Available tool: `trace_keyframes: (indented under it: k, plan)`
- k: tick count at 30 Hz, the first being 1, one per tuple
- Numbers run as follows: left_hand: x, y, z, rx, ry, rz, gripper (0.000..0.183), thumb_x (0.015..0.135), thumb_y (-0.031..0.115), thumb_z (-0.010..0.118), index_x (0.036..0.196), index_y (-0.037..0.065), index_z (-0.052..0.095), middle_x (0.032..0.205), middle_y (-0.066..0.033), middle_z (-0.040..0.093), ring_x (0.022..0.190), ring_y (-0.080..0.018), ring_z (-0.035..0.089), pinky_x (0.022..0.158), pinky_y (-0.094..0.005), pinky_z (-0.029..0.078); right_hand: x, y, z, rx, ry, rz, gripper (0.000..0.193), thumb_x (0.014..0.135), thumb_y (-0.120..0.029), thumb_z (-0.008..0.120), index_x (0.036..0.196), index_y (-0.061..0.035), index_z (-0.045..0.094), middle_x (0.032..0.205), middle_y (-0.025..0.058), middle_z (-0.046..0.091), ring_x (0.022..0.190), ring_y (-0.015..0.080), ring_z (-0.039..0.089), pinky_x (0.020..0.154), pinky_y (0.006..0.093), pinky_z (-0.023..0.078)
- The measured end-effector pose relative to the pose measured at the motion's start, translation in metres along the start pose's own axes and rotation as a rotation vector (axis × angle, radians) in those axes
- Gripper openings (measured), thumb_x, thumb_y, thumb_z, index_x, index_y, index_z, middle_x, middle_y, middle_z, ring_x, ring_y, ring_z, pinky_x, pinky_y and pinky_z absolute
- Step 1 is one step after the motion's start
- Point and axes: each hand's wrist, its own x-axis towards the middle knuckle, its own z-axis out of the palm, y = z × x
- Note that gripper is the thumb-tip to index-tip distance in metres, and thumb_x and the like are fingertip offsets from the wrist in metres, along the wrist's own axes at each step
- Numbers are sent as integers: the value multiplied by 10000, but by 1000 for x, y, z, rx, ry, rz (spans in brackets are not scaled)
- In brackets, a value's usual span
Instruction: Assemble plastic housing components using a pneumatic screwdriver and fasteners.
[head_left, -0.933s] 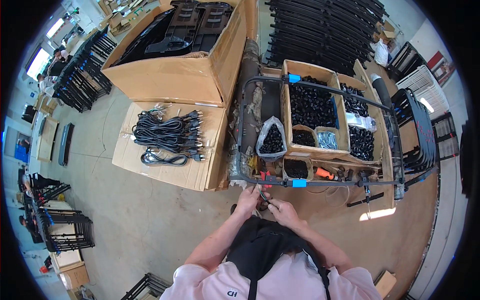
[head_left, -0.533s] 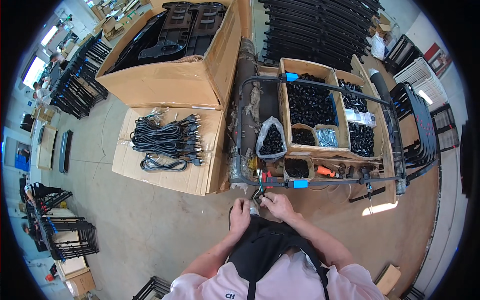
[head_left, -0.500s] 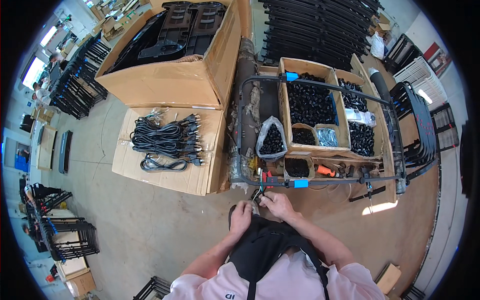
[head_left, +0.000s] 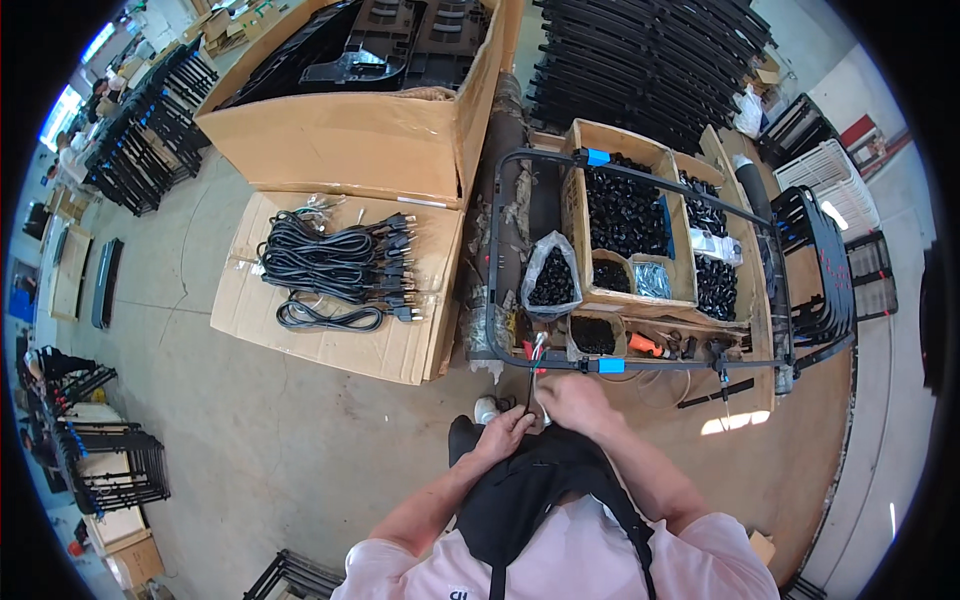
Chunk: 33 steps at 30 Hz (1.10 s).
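My left hand is closed round a thin black cable just in front of my body. The cable stands up from my fingers. At its upper end are loose coloured wires, near the frame's front rail. My right hand is curled beside the cable, slightly higher and to the right. Its fingertips are partly hidden and a little smeared, so what they pinch cannot be made out. A black tubular frame with blue clips lies just beyond my hands.
Bundled black power cords lie on a cardboard box at left, below a larger carton of black plastic parts. Wooden boxes of small black parts stand inside the frame, with an orange-handled tool nearby. Black frames are stacked behind.
My hands have moved apart: the left a little lower, the right slightly to the right. More of the cable shows upright between them. The whole view has shifted a little.
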Motion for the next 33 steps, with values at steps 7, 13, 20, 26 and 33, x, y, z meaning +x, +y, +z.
trace_keyframes:
  k: [7, 13, 20, 26, 33]
  plan:
    - [-6, 7, -3, -146, -65, -59, 273, 1111, 262, 532, 1201, 43, 669, 950, -105, 685, 912, -225, 663, 848, -357, 531, 74, 5, -60, -173, -139, 161, 519, 953, -540, 634, 1001, -53, 806, 963, 238, 758, 972, 403, 730, 853, 488, 560]
    - [-7, 0, 0, -229, 5, -114, 320, 1126, 296, 503, 1246, 51, 672, 975, -80, 679, 956, -194, 653, 900, -346, 516, 121, 28, -26, 136, -401, -16, 551, 936, -541, 687, 1030, -11, 807, 900, 194, 752, 889, 267, 704, 843, 404, 531]
    - [-20, 7, -9, -377, 91, -223, 314, 1135, 310, 475, 1178, 51, 645, 920, -48, 651, 872, -140, 625, 841, -301, 511, 147, 58, -19, 967, 168, 286, 331, 1046, -346, 651, 963, -42, 750, 793, 13, 682, 631, 102, 559, 582, 272, 457]
    - [-21, 32, 7, -192, 207, -325, 292, 1125, 294, 483, 1135, 47, 639, 834, -34, 605, 765, -127, 574, 755, -310, 512, 168, 52, -22, 1191, 212, 85, 366, 1079, -353, 603, 1016, -21, 743, 813, 19, 654, 562, 97, 529, 485, 267, 435]
    - [2, 72, 25, -143, 361, -419, 295, 1120, 281, 503, 1099, 30, 656, 786, -11, 573, 734, -122, 555, 719, -296, 499, 218, 35, -47, 984, 75, -26, 336, 1053, -306, 624, 959, -8, 746, 728, 31, 636, 532, 123, 578, 504, 301, 476]
